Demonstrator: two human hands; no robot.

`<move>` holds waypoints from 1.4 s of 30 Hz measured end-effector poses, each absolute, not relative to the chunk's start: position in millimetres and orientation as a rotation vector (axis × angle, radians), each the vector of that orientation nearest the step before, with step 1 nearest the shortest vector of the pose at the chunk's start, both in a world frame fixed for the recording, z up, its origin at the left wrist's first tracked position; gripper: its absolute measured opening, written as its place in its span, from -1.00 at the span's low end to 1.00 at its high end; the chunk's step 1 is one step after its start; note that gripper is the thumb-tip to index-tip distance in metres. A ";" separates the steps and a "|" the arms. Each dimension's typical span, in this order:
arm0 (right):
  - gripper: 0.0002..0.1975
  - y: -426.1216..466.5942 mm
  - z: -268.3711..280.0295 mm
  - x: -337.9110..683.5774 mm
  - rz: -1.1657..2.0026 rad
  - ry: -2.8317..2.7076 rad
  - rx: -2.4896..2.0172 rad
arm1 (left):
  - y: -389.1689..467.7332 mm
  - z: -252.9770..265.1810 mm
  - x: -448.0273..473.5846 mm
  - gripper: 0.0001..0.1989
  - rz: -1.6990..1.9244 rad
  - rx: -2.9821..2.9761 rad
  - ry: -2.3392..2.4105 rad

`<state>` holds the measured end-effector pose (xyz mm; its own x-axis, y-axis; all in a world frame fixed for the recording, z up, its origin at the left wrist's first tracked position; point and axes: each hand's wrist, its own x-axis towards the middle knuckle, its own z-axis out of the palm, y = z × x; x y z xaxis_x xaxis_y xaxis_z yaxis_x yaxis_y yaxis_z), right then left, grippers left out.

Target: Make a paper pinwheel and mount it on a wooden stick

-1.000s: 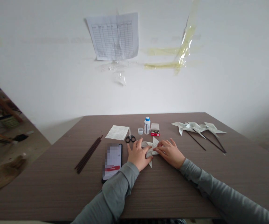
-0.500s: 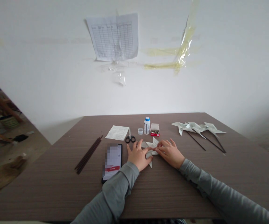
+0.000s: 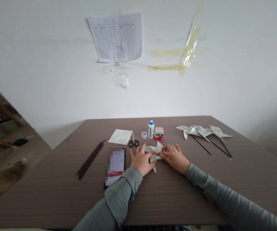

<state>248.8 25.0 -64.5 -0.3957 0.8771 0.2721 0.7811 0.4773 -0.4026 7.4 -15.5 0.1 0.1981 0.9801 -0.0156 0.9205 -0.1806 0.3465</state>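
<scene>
Right of the bottle (image 3: 151, 130), mounted pinwheels (image 3: 198, 129) look finished. Nearer than the bottle, another pinwheel (image 3: 159, 147) is folded but shows no stick, gripped by left hand (image 3: 141, 162) and right hand (image 3: 176, 158) fingertips (its centre seems hidden). Left of the bottle, paper (image 3: 120, 137) and sticks (image 3: 91, 159) lie unused.

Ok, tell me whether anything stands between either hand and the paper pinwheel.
Nothing visible does: the left hand and right hand both touch the paper pinwheel. The red box stands beyond it, not between.

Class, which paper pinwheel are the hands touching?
The paper pinwheel between the left hand and right hand; the other pinwheels lie untouched on the right, with dark sticks.
</scene>
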 end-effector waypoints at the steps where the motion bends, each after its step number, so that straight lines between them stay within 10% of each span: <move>1: -0.59 25.7 -64.4 248.8 0.302 -2.280 -1.387 | -15.3 0.1 7.3 -0.52 0.307 2.194 1.803; 42: -0.54 33.9 -60.5 256.9 0.379 -2.269 -1.377 | -15.2 0.9 4.8 -0.49 0.301 2.188 1.794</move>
<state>256.9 33.9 -60.5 -0.3955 0.8870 0.2384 0.7611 0.4618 -0.4554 4.8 -15.2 0.9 0.2002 0.9794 -0.0245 0.9178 -0.1788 0.3546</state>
